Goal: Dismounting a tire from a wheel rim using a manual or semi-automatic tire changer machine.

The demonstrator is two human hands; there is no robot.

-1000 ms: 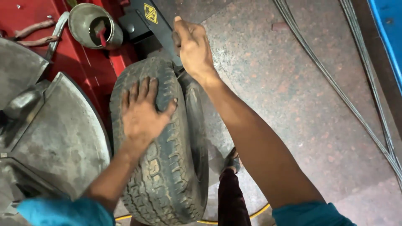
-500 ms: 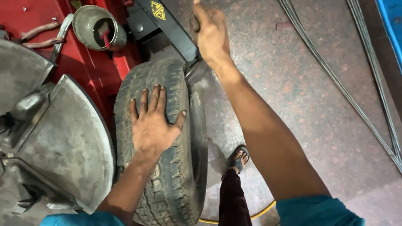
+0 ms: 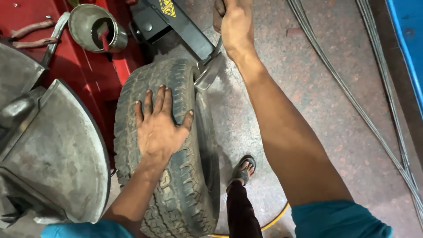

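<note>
Head view. A worn tyre [image 3: 176,150] stands upright on its tread on the speckled floor [image 3: 335,110], directly below the person and touching the red tyre-changing machine [image 3: 94,75]. Its long axis in the picture runs from the bottom edge up toward the machine's black arm [image 3: 185,26]. The left hand [image 3: 161,128] lies flat on the tread at the top of the tyre, fingers spread wide, pressing and holding nothing. The right hand [image 3: 235,26] is beyond the tyre's far end, closed around the handle of the arm's metal bead-breaker shoe [image 3: 209,72], which sits against the tyre's right sidewall; the left hand is the nearer to the tyre. A sandalled foot [image 3: 242,169] stands just right of the tyre. Left of the tyre, a grey metal pot [image 3: 94,28] sits on the machine; its contents cannot be made out beyond a reddish stick. Cables [image 3: 361,110] cross the floor well right of the tyre.
</note>
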